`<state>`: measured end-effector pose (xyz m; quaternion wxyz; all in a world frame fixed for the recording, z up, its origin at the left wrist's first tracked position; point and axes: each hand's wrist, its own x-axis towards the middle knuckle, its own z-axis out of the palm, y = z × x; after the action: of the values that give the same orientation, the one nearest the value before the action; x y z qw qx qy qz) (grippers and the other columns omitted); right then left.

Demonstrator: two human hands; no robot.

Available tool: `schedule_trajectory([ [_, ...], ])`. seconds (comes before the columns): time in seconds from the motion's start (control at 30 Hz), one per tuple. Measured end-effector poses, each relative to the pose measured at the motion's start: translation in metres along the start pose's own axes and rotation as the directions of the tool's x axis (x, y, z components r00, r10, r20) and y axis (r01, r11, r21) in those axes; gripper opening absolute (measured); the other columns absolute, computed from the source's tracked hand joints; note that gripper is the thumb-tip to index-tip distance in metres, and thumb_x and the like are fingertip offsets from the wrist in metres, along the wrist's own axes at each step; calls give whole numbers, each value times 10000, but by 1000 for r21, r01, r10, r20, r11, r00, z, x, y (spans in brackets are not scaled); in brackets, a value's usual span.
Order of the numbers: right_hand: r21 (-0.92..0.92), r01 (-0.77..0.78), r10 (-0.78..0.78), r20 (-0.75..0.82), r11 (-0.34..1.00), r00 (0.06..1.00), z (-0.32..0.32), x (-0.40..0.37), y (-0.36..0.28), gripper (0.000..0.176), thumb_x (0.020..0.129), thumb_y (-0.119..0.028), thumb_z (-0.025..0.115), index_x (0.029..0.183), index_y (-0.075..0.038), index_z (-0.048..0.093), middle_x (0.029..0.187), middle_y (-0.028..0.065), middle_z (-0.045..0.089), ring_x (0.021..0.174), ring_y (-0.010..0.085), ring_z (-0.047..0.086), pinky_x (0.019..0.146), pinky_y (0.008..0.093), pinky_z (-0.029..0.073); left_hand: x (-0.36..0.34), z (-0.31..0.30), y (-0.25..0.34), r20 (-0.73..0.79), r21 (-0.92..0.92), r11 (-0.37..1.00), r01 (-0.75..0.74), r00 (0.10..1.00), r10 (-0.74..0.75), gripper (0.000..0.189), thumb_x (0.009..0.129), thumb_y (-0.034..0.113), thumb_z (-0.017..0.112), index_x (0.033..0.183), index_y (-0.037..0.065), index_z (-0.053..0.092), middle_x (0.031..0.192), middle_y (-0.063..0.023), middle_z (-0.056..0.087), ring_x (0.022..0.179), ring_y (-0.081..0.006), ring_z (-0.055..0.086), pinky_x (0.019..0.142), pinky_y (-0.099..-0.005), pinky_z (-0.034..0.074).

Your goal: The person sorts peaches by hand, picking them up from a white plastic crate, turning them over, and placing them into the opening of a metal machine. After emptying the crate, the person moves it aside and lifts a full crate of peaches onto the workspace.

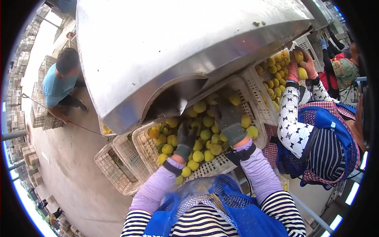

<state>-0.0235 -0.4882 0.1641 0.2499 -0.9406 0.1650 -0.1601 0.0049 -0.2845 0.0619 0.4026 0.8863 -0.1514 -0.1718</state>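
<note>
Upper left of the frame, a person in a blue shirt (59, 85) crouches on the floor (75, 177) beside stacked crates (42, 117), well apart from the action. Moving in, two empty crates (118, 166) sit tilted at lower centre-left, and above them the big steel hood (166, 47) fills the top of the frame. Right under its lip is the white crate (213, 166), loaded with yellow fruit (205, 134), some tinged green. The left hand (185, 138), in a dark glove, dips in among the fruit at the crate's left side; whether its fingers close on one, I cannot tell. The right hand (229, 120), also gloved, lies on top of the heap, fingers stretched flat and gripping nothing, tips reaching into the shadow of the hood. This reads as working through the fruit in the crate. Picking one out from here would call for fingers curling round a single fruit without tumbling its neighbours. Far right, a co-worker (316, 138) in patterned sleeves holds fruit over a second crate (261, 106).
</note>
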Motion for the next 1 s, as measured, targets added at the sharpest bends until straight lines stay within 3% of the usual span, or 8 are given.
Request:
schedule_trajectory([
  [0.07,-341,-139,170,63,930,983,6,-11,58,361,863,-130,635,1220,-76,637,1114,177,665,1045,355,636,851,474,513,15,20,0,79,285,937,-200,980,185,489,950,169,585,1407,36,471,1346,-183,559,1209,-344,550,1018,-463,447],
  [0.13,-370,-173,216,77,913,973,19,-7,98,324,869,-117,609,1188,-65,641,1098,185,661,1040,366,630,864,484,505,55,53,22,205,422,804,-419,908,365,526,933,187,596,1417,31,462,1352,-204,549,1257,-369,516,1062,-464,419],
  [0.37,-99,-279,284,38,955,958,79,11,142,257,898,-122,552,1124,-45,648,1074,222,647,1012,407,620,897,487,485,126,97,81,314,294,847,-443,882,353,520,931,203,583,1409,29,476,1362,-216,544,1270,-366,511,1077,-442,412],
  [0.47,-249,-100,130,108,963,986,73,6,143,282,839,-198,662,1080,-53,657,1052,215,650,989,394,627,898,480,487,128,104,75,359,341,832,-438,878,315,505,935,205,576,1399,27,488,1360,-216,549,1261,-360,519,1073,-436,415],
  [0.57,-309,-120,252,435,944,865,37,11,132,420,716,-295,792,1046,-68,667,1016,203,657,950,380,635,901,469,493,126,109,68,376,377,815,-441,877,301,491,939,208,568,1390,26,500,1357,-215,554,1251,-353,528,1068,-429,418],
  [0.67,-358,-145,288,387,923,876,27,-2,121,542,602,-337,859,1040,-82,666,1056,177,656,1004,363,628,923,453,492,127,114,62,407,370,813,-448,866,292,478,943,210,561,1380,24,512,1355,-215,559,1242,-347,536,1064,-422,421],
  [0.9,129,-269,165,523,955,836,14,-45,127,778,664,-404,850,1337,-129,576,1289,176,596,1176,351,572,1038,451,449,107,30,93,471,250,894,-371,853,223,450,952,215,544,1358,21,540,1349,-213,571,1221,-333,557,1055,-407,428],
  [1.0,519,-413,95,532,749,842,11,-65,105,808,714,-387,844,1386,-76,519,1310,162,580,1205,304,563,1053,423,445,81,-14,70,606,439,809,-392,794,55,413,955,208,549,1321,18,576,1309,-205,603,1179,-322,588,1032,-403,445],
])
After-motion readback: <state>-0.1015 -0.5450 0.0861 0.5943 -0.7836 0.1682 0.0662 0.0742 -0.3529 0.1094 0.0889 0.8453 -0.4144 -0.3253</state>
